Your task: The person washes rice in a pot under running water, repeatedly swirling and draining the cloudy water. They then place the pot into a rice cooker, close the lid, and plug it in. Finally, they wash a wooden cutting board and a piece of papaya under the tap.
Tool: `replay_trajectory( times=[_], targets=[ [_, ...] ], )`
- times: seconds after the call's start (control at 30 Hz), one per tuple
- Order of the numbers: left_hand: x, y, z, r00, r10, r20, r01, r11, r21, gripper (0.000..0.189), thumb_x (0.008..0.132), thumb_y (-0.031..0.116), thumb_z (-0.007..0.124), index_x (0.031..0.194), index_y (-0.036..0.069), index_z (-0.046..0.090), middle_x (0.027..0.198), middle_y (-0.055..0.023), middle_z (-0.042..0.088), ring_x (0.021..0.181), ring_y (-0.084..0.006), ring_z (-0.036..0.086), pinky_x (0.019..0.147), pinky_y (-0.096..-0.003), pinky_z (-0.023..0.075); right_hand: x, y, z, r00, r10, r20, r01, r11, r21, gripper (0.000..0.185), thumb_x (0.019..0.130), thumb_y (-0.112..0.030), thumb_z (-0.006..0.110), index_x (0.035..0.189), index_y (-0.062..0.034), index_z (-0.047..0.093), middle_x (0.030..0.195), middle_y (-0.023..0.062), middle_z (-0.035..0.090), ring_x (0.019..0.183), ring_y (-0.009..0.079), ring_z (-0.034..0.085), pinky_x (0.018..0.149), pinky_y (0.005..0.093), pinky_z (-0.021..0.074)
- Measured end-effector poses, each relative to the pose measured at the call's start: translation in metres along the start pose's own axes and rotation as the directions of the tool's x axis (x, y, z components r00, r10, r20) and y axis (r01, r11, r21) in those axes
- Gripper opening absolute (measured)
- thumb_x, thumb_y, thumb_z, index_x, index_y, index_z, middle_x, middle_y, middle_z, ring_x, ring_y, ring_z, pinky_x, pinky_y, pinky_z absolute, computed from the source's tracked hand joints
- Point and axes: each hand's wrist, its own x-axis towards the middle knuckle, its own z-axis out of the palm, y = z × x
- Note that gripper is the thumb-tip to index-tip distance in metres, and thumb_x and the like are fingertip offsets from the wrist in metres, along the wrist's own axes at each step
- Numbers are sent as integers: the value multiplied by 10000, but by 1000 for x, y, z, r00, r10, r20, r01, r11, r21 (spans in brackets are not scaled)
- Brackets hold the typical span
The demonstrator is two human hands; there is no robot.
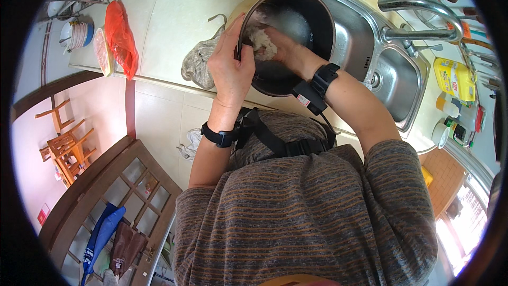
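A large dark metal pot (313, 12) is tilted on its side at the counter's front, beside and partly over the steel sink. My left hand (232, 61) grips its rim on the left, thumb inside and fingers outside. Inside the pot my right hand (279, 45) holds a whitish, crumpled cloth (262, 43) against the left inner wall; its fingertips are partly hidden. A grey mottled cloth (200, 61) lies on the counter just left of my left hand. Each of my wrists wears a black strap.
A double-bowl steel sink (403, 99) with a curved chrome faucet (420, 33) stands at right. Beyond it are a yellow package (454, 79) and several bottles. A red plastic bag (119, 39) and stacked bowls (77, 35) sit at the counter's left. A glazed wooden door (137, 206) is at lower left.
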Motion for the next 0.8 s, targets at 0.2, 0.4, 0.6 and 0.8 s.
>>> replay_trajectory(
  times=[0.2,0.4,0.6,0.8],
  targets=[
    [0,2,0,999,-52,8,52,998,-47,503,792,-60,561,1278,49,631,1155,-178,686,780,-259,675,702,-308,538,1,-5,-3,980,-197,25,196,980,47,353,1071,-303,388,1230,-84,614,1104,82,691,872,221,672,743,370,568],
    [1,3,-2,999,-50,4,50,999,-6,504,786,-62,567,1272,48,638,1132,-172,695,738,-231,674,665,-291,532,-13,-24,-13,997,-59,-40,60,998,10,357,1047,-313,419,1242,-80,606,1192,100,665,924,224,683,764,353,564],
    [1,3,-1,998,-56,12,56,998,-24,496,787,-62,572,1266,44,642,1156,-160,696,716,-222,668,653,-281,529,-10,-26,-7,955,-273,-118,133,746,-653,286,984,-258,495,1139,-87,664,1066,106,705,857,244,694,696,350,558],
    [1,4,1,999,-47,17,48,998,-41,486,790,-58,573,1260,43,645,1187,-140,693,677,-182,645,626,-267,514,6,-29,5,886,-413,211,32,-399,-916,266,920,-177,555,1144,-115,685,1134,157,693,930,331,690,797,396,554]
  ],
)
